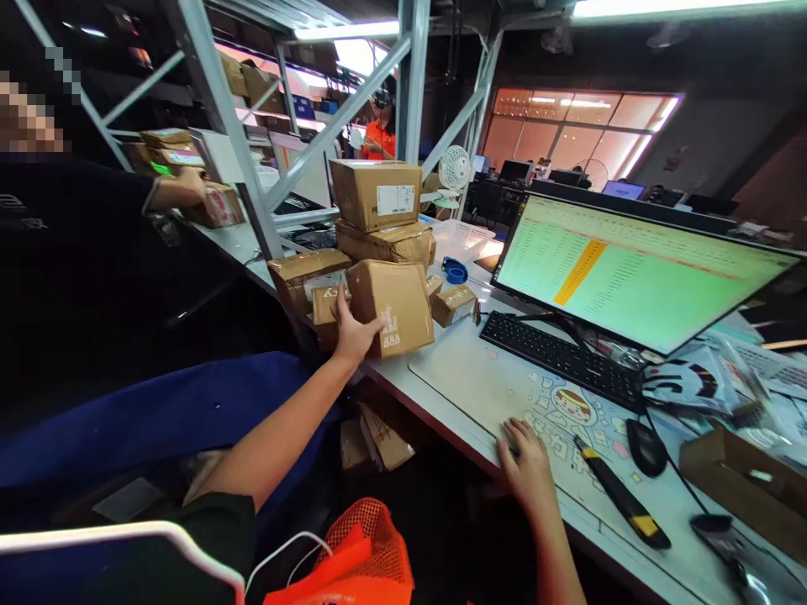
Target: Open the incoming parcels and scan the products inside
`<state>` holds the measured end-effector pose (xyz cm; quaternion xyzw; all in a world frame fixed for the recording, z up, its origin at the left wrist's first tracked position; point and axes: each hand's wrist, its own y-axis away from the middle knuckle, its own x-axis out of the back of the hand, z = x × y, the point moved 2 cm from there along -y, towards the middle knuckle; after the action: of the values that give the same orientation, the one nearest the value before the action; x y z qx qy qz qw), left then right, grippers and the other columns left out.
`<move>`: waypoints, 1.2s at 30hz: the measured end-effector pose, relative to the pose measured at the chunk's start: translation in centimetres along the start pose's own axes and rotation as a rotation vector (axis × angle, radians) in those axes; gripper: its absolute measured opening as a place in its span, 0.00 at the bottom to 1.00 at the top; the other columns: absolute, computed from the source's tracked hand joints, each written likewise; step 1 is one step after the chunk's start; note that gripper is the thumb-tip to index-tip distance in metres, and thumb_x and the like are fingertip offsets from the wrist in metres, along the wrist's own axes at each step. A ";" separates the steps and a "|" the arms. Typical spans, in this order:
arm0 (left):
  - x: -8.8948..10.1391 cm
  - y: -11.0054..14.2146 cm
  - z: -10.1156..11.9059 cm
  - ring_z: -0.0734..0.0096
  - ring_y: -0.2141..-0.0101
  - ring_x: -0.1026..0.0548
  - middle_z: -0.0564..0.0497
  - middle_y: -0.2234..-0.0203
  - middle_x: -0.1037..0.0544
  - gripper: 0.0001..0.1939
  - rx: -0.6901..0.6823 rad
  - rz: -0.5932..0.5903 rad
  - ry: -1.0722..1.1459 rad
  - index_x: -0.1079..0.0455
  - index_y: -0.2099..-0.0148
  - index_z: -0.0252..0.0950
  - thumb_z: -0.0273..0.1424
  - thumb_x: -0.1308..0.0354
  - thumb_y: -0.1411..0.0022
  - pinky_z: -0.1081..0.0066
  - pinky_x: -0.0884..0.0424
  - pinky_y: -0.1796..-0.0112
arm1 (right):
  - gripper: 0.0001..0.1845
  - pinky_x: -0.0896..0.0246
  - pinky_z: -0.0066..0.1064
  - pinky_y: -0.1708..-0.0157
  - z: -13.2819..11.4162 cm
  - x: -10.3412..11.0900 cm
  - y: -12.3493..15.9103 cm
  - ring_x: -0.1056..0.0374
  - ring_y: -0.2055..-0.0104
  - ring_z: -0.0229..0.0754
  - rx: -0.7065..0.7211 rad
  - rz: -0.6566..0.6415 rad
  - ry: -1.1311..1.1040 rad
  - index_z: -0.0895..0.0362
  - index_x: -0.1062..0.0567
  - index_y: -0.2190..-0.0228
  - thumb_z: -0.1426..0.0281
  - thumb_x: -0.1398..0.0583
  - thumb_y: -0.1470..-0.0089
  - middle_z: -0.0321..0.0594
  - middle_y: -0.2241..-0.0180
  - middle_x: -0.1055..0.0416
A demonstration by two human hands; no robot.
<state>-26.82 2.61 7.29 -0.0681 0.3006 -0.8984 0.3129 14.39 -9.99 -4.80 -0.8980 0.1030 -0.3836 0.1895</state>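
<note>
L hand (354,330) on tilted box (400,307), thumb spread from fingers; box left of keyboard (561,357), by stacked cartons (378,202). R hand (526,460) on desk mat (466,378) edge, grip unclear.

Matt brown cardboard box (403,302), smooth printed desk mat (466,378), glossy monitor screen (636,265), grey metal rack (413,84)

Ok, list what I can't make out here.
All in the head view:
Text on the monitor: too small and blurred.
Print on the white label: too small.
Far side of the box in the left hand: turned away.
Anything under the right hand: covered by it.
Rest of the open box: cut off by the right edge.
</note>
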 end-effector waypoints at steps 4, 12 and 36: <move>-1.5 7.8 4.9 0.42 0.32 0.39 0.42 0.39 0.36 0.54 -0.786 -0.365 -0.142 0.46 0.26 0.51 0.30 0.25 0.50 0.44 0.39 0.34 | 0.43 0.41 0.57 0.35 -2.3 0.9 -1.1 0.31 0.36 0.59 -0.301 -0.048 -0.635 0.54 0.23 0.45 0.34 0.46 0.43 0.55 0.41 0.25; -1.2 13.3 4.3 0.73 0.49 0.20 0.62 0.58 0.17 0.19 -1.088 -1.457 0.076 0.21 0.50 0.67 0.31 0.38 0.31 0.62 0.41 0.30 | 0.32 0.30 0.50 0.41 -1.7 2.6 0.2 0.26 0.41 0.53 -0.868 -0.277 -1.363 0.52 0.20 0.59 0.40 0.48 0.38 0.44 0.55 0.18; -11.8 2.4 4.6 0.47 0.49 0.23 0.43 0.50 0.21 0.52 0.392 -0.779 0.224 0.33 0.39 0.38 0.63 0.28 0.58 0.48 0.25 0.44 | 0.29 0.30 0.44 0.42 -14.7 -2.7 7.4 0.24 0.47 0.49 0.074 -0.471 -0.813 0.48 0.22 0.42 0.50 0.33 0.41 0.45 0.44 0.23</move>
<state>-14.75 5.89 10.39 -0.0179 0.1085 -0.9910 -0.0763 1.60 -19.61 -0.33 -0.9669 -0.1998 -0.0369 0.1540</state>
